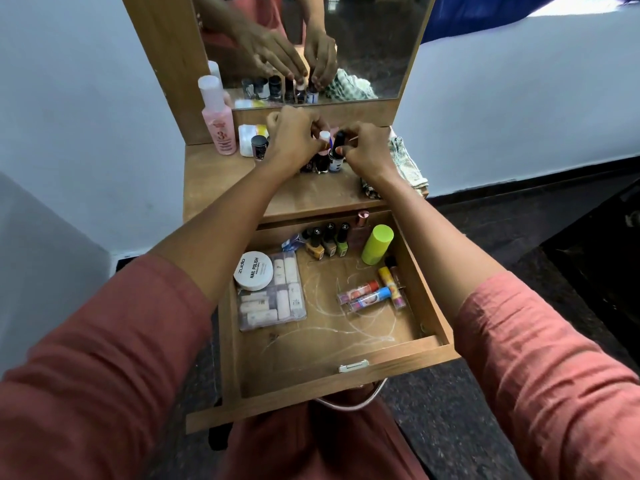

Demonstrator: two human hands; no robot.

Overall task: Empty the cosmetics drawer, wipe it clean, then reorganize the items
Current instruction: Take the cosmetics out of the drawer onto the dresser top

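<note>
The wooden drawer [346, 348] is pulled out below the dresser top [225, 188]. Inside it lie a white nail polish remover tub [253, 271], a clear pouch of small tubes [273, 299], a lime green bottle [376, 244], several nail polish bottles [329, 241] along the back wall, and lip balm tubes [372, 295]. On the dresser top both hands work among small bottles. My left hand [294, 135] pinches a white-capped bottle [324, 136]. My right hand [367, 150] grips a black-capped nail polish bottle [336, 157].
A pink bottle [219, 123], a white jar [248, 140] and a black-capped bottle [259, 147] stand at the dresser's back left. A checked cloth [407, 164] lies at the right edge. The mirror [346, 39] rises behind. White streaks mark the drawer floor.
</note>
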